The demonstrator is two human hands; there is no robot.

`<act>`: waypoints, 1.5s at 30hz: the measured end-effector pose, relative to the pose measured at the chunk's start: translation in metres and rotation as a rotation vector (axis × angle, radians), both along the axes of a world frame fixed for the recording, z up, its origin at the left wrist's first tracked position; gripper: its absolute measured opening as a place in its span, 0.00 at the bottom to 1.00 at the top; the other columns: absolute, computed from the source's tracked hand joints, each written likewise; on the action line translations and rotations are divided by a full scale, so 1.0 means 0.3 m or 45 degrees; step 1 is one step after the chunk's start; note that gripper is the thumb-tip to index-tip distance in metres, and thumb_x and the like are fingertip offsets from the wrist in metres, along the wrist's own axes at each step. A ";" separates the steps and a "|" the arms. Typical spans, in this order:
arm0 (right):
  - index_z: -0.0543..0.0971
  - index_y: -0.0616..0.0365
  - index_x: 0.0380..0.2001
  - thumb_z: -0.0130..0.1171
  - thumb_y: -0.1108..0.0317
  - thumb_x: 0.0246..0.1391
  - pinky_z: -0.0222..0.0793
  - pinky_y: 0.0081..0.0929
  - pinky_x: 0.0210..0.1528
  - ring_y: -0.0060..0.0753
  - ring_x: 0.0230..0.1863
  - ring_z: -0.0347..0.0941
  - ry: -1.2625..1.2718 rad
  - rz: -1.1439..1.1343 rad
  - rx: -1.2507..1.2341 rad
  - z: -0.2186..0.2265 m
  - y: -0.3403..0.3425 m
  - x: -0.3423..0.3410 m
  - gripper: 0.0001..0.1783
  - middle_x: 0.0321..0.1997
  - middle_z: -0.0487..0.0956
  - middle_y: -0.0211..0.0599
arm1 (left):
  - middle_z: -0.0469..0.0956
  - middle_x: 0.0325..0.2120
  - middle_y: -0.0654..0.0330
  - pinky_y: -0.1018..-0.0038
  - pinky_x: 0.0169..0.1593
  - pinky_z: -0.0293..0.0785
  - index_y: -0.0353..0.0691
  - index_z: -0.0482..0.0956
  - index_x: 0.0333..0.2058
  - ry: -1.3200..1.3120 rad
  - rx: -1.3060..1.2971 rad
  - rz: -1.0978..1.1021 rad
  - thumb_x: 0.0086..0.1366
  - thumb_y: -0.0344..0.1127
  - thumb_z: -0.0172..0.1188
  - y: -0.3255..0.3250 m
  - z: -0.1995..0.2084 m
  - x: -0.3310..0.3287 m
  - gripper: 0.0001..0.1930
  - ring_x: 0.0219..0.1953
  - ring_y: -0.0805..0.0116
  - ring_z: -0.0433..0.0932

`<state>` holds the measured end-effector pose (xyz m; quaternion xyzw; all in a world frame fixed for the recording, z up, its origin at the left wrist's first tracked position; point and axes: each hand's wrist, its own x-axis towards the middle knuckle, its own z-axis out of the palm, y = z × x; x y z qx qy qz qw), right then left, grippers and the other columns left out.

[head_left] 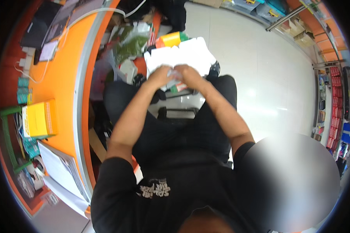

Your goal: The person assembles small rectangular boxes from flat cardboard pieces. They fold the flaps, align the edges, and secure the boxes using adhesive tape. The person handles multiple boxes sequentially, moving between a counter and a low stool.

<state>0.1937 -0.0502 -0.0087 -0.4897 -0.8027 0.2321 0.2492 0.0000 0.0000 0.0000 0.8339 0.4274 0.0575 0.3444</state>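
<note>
**Handling mid-course**

In the head view, I see the left hand [160, 77] and right hand [189, 76] meet at a small, pale, translucent plastic-looking piece [174, 74], near a white, flat-sided stack [182, 54]. Fingers curl inward; I can't tell their hold. I judge it unfinished; what's done doesn't show.

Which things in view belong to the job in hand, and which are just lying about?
Apparently in use: pale blurred item between left hand and right hand; white pile just beyond.

Apparently lying about: yellow box and paper stack on orange desk; shelved red boxes.
</note>
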 end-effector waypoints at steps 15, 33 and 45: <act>0.84 0.51 0.33 0.57 0.62 0.53 0.78 0.45 0.38 0.51 0.38 0.82 -0.438 -0.054 0.058 -0.172 0.052 -0.060 0.09 0.32 0.84 0.44 | 0.82 0.34 0.40 0.53 0.46 0.74 0.32 0.83 0.36 0.264 0.124 -0.130 0.66 0.40 0.57 0.011 -0.027 0.005 0.15 0.40 0.39 0.81; 0.83 0.54 0.26 0.68 0.64 0.43 0.73 0.38 0.34 0.38 0.31 0.79 0.093 0.157 -0.388 -0.061 0.250 -0.040 0.07 0.27 0.83 0.36 | 0.80 0.21 0.56 0.68 0.32 0.73 0.31 0.80 0.28 -0.106 0.167 0.361 0.52 0.35 0.74 0.047 -0.065 -0.130 0.14 0.22 0.66 0.75; 0.83 0.56 0.42 0.67 0.61 0.52 0.82 0.40 0.41 0.41 0.43 0.79 0.228 0.083 -1.063 -0.009 0.277 -0.038 0.15 0.45 0.80 0.37 | 0.75 0.17 0.64 0.75 0.29 0.68 0.29 0.78 0.27 -0.371 -0.148 0.463 0.57 0.34 0.70 0.055 -0.056 -0.135 0.13 0.22 0.76 0.71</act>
